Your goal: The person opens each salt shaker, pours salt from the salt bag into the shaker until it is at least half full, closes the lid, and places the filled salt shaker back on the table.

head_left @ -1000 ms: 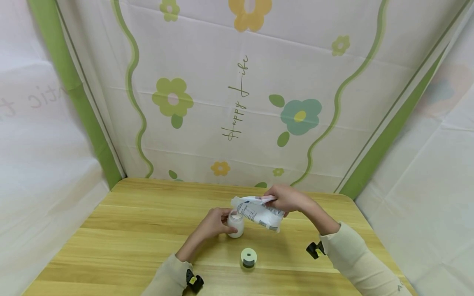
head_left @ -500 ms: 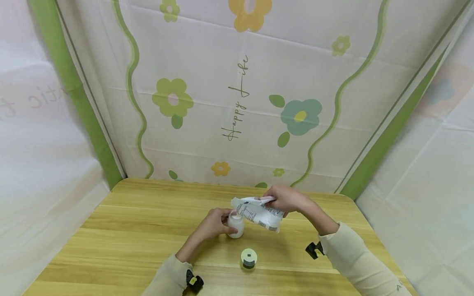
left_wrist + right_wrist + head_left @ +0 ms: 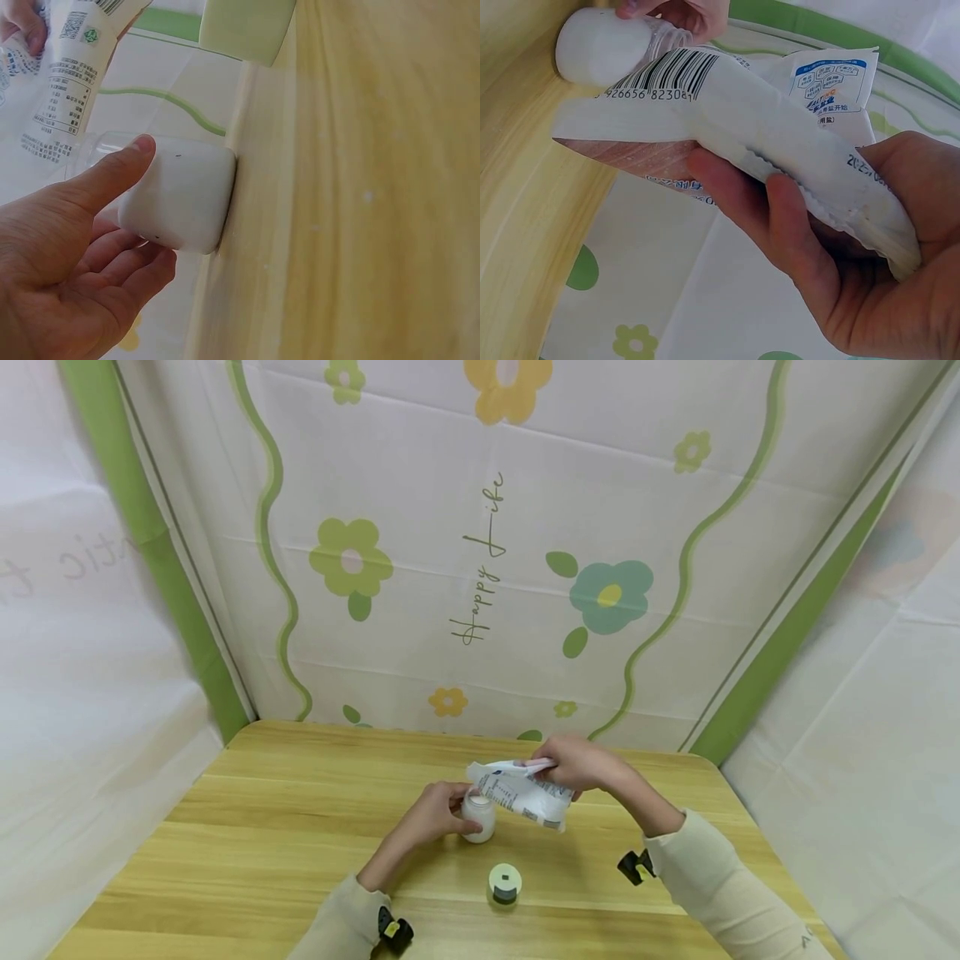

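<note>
A small clear jar [image 3: 481,828] stands upright on the table, filled with white contents nearly to its neck. My left hand [image 3: 431,814] holds it from the left, thumb on the near side and fingers round the far side, as the left wrist view shows. Above the jar's mouth, my right hand [image 3: 576,762] grips a white printed salt bag [image 3: 525,799] with the bag's torn end tilted down to the rim. In the right wrist view the fingers curl under the bag [image 3: 727,105], whose barcode faces the camera. The bag's opening is hidden there.
A pale green lid [image 3: 504,878] sits on the wooden table [image 3: 300,852] in front of the jar. A few white specks dot the wood near the jar in the left wrist view. A flower-printed cloth [image 3: 420,635] rises behind the table's back edge.
The salt bag has shifted very slightly to the left with the right hand. The left hand and the jar stay in place.
</note>
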### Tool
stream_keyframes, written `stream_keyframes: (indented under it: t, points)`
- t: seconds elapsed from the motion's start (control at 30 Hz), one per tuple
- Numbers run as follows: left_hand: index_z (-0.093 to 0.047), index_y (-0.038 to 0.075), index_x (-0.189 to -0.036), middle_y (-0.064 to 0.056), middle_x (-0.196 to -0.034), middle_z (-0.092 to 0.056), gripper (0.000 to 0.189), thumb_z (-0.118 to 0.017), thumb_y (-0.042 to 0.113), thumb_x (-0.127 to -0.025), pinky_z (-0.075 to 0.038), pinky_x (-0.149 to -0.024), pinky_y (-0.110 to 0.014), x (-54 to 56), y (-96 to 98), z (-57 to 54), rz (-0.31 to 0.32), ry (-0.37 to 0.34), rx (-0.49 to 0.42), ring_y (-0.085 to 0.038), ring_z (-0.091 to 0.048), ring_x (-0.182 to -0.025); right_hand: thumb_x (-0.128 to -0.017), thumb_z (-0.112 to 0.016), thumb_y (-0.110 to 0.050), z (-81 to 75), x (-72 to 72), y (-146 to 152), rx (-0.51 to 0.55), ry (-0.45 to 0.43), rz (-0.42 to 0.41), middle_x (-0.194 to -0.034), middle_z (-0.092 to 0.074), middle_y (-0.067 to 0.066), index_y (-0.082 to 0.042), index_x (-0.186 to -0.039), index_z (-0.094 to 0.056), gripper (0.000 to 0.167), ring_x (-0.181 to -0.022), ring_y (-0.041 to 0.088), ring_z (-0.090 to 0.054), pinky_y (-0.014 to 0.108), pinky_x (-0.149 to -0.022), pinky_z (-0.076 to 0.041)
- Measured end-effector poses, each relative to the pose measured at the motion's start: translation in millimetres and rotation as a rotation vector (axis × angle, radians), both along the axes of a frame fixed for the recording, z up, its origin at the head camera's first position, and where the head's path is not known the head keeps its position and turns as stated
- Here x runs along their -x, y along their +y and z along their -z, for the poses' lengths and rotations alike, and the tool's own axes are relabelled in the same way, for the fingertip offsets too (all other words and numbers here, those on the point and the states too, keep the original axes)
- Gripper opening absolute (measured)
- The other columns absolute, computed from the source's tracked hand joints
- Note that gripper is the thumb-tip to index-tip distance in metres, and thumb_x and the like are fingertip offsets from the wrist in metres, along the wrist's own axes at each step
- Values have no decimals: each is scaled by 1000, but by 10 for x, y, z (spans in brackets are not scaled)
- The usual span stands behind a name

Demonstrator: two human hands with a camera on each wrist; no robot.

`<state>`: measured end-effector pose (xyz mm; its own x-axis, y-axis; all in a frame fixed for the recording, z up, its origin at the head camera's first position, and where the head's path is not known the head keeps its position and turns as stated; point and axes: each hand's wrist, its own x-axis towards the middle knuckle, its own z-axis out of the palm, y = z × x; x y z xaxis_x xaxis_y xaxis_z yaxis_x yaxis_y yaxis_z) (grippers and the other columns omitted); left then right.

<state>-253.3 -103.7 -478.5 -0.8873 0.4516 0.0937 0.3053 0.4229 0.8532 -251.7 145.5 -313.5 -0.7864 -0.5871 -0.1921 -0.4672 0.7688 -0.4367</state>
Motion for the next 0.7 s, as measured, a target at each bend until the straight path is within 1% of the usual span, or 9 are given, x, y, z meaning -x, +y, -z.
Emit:
stream_keyframes:
  t: [0.17, 0.33, 0.47, 0.57, 0.7]
  points:
    - [-68, 5, -121, -5, -111, -72, 47, -86, 14, -78, -57, -84, -28, 8, 1, 9, -1, 1, -6, -13, -65, -96, -96, -62, -6, 0, 0, -2, -3, 10, -7, -81, -69, 3, -6, -102, -75, 14, -56, 10, -61, 25, -44, -54]
    - [-69, 6, -119, -3, -109, -72, 45, -86, 14, -78, -56, -81, -24, 10, -2, 10, 2, 9, -6, -12, -65, -94, -96, -62, -6, -8, -5, -8, -10, 19, -24, -80, -69, 4, -5, -101, -75, 13, -56, 10, -62, 27, -45, -55]
    - [-70, 8, -118, -1, -108, -72, 43, -86, 15, -78, -54, -81, -22, 8, 1, 2, -1, 10, 2, -11, -64, -94, -96, -63, -6, 5, -10, -20, -15, 18, -17, -81, -69, 3, -6, -101, -75, 13, -57, 10, -62, 26, -45, -55]
    - [-70, 9, -116, 0, -108, -72, 41, -86, 16, -78, -54, -82, -22, 3, 2, 0, -3, 8, 10, -11, -64, -94, -96, -63, -6, 20, -14, -27, -13, 16, -16, -80, -69, 3, -5, -100, -75, 13, -57, 10, -62, 24, -45, -54]
    - [-70, 10, -115, 1, -108, -72, 41, -86, 16, -78, -54, -83, -23, 1, 1, -2, -3, 8, 12, -11, -64, -95, -96, -62, -5, 29, -9, -32, -5, 0, -3, -77, -67, 3, -4, -98, -74, 12, -56, 10, -62, 24, -45, -54]
